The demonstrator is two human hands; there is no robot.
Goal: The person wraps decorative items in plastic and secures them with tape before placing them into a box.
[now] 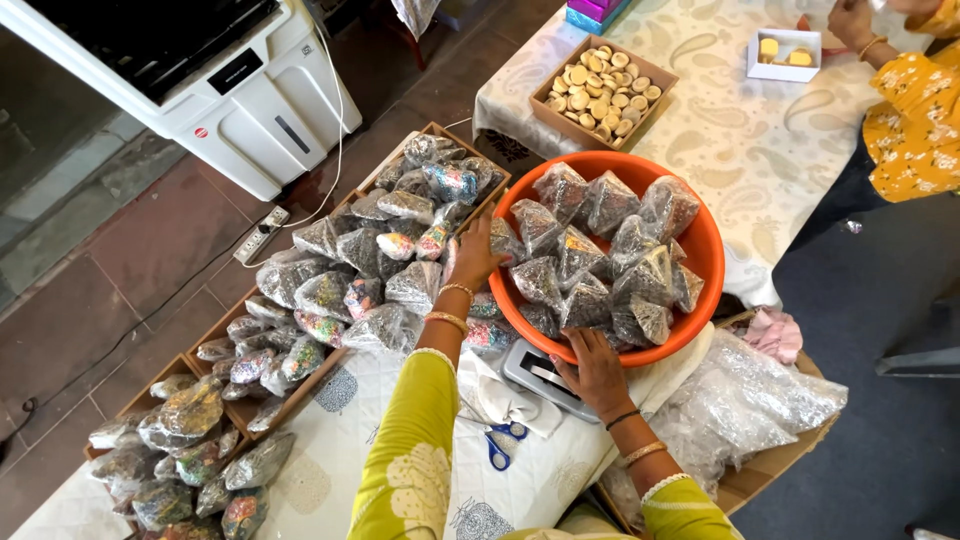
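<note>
Both hands [595, 370] grip upright orange tub [705, 250], rim facing upward.

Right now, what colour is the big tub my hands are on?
Orange tub, seen in the head view.

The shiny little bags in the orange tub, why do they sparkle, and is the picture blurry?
Head view: daylight glints off the clear plastic packets in the orange tub; the middle looks sharp, both hands included, left hand, right hand; straight lines bend slightly toward the edges.
</note>
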